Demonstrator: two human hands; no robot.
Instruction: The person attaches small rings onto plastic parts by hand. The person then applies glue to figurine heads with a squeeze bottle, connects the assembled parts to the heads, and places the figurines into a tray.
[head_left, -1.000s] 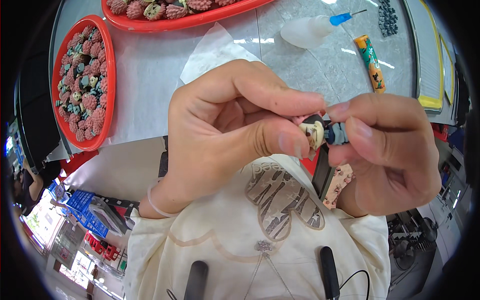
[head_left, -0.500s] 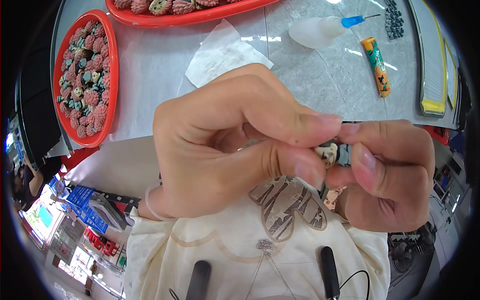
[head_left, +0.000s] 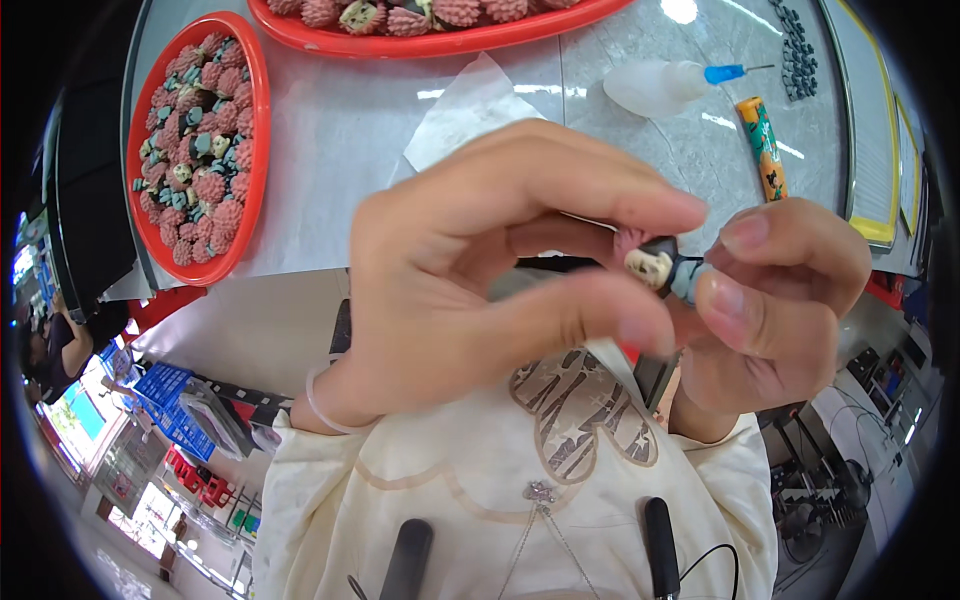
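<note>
A tiny doll figure [head_left: 650,266] with a pale face, black round its head, a pink piece at one end and a grey-blue piece at the other is held above my lap, beyond the table's near edge. The thumb and fingertips of my right hand [head_left: 790,310] pinch its grey-blue end. My left hand [head_left: 450,270] curves around the pink end with thumb and forefinger apart. A gap shows between the left forefinger and the figure; the left thumb is slightly blurred. The left hand's other fingers are mostly hidden.
Red trays hold pink ridged pieces and small figure parts: an oval one [head_left: 262,130] at left, another [head_left: 420,47] at the far edge. A white tissue [head_left: 470,110], needle-tipped bottle [head_left: 650,88], orange-green tube [head_left: 764,150] and grey parts [head_left: 797,55] lie on the table.
My left thumb and forefinger have spread apart from the figure, showing more of its face and pink end. My right hand still pinches it. The whole view has shifted slightly.
</note>
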